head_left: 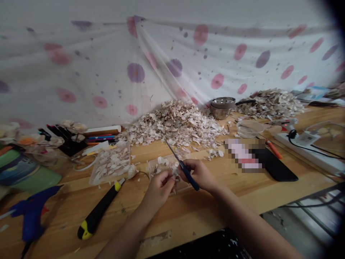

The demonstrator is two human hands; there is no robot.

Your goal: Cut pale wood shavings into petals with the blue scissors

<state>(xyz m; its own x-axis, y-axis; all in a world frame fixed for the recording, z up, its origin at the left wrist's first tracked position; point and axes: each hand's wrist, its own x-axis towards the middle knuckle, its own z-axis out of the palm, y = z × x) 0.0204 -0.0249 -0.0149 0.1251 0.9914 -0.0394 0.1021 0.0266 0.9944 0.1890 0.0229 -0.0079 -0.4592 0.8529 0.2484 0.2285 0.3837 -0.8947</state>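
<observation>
My right hand is closed round the blue handles of a pair of scissors, whose blades point up and to the left. My left hand pinches a small pale flake right beside the scissor handles. Both hands hover over a small clear tray holding a few flakes. A large heap of pale flakes lies just behind on the wooden table.
A clear tray of flakes and a black-and-yellow utility knife lie to the left, a blue glue gun further left. A black phone, metal bowls, a second flake heap and a power strip stand right.
</observation>
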